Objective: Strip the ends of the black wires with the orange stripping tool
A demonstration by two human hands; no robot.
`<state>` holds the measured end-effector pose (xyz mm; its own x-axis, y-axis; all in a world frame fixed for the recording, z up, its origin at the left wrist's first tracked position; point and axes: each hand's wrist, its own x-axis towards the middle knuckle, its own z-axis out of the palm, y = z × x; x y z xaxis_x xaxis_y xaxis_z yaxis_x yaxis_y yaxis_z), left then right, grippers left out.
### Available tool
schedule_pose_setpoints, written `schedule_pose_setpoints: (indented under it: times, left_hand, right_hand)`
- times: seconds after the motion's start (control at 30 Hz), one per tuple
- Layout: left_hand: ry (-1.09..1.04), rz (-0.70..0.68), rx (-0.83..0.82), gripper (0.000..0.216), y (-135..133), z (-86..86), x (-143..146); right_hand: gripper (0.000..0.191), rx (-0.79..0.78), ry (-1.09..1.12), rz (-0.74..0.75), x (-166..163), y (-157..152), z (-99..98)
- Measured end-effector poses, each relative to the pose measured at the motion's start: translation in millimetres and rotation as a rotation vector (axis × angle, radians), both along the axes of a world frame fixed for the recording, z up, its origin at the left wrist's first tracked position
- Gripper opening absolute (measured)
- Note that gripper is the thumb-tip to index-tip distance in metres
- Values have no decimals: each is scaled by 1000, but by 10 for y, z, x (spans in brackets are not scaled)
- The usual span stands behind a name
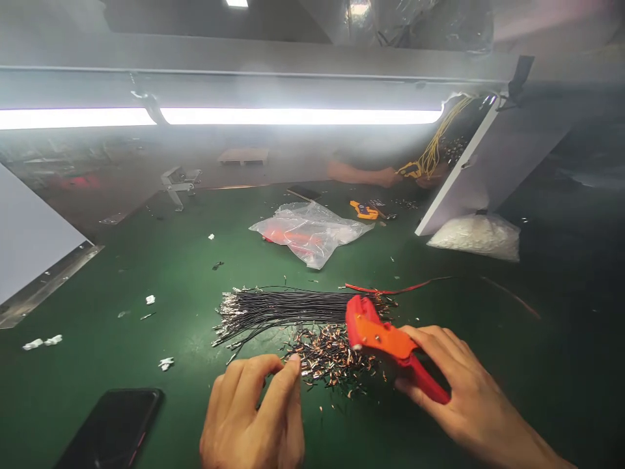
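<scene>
My right hand is wrapped around the handles of a red and orange wire stripper, its head turned up and to the left. Beneath the tool's head lies a pile of short cut wire ends, black with bits of copper. My left hand is beside this pile, thumb and forefinger pinched together. Whatever may be between those fingertips is too small to make out. Just beyond both hands, a bundle of black wires lies across the table, with metal terminals at its left end.
A clear plastic bag with something red inside lies farther back, near a yellow tool. A phone is at front left. One red wire runs behind the bundle. Another person's arm reaches in beyond.
</scene>
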<state>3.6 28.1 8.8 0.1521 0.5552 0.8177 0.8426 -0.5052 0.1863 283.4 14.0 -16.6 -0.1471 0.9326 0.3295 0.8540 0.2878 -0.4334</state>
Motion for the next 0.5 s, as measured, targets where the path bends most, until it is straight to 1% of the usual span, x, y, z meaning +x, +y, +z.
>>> schedule_pose_setpoints:
  times: [0.07, 0.13, 0.17, 0.2, 0.23, 0.27, 0.37, 0.5]
  left_hand:
    - [44, 8, 29, 18, 7, 13, -35]
    - [105, -21, 53, 21, 9, 19, -58]
    - [128, -39, 54, 22, 7, 18, -61]
    - [128, -42, 45, 22, 2, 15, -56]
    - [119, -40, 36, 22, -5, 9, -47]
    - [99, -31, 23, 22, -12, 1, -34]
    - [75, -20, 1, 21, -22, -21, -4]
    - [151, -59, 23, 24, -17, -43, 2]
  right_hand:
    - [50, 1, -115, 146, -33, -12, -9]
    - [55, -7, -164, 295, -138, -64, -53]
    - [52, 29, -171, 372, -209, -96, -96]
    - [45, 95, -183, 429, -286, -127, -153]
    - [27, 223, -186, 403, -364, -156, -218]
    - [17, 295, -204, 378, -436, -181, -288]
    - [21, 388, -252, 358, -585, -230, -470]
    - [16, 384, -318, 307, -608, -257, -610]
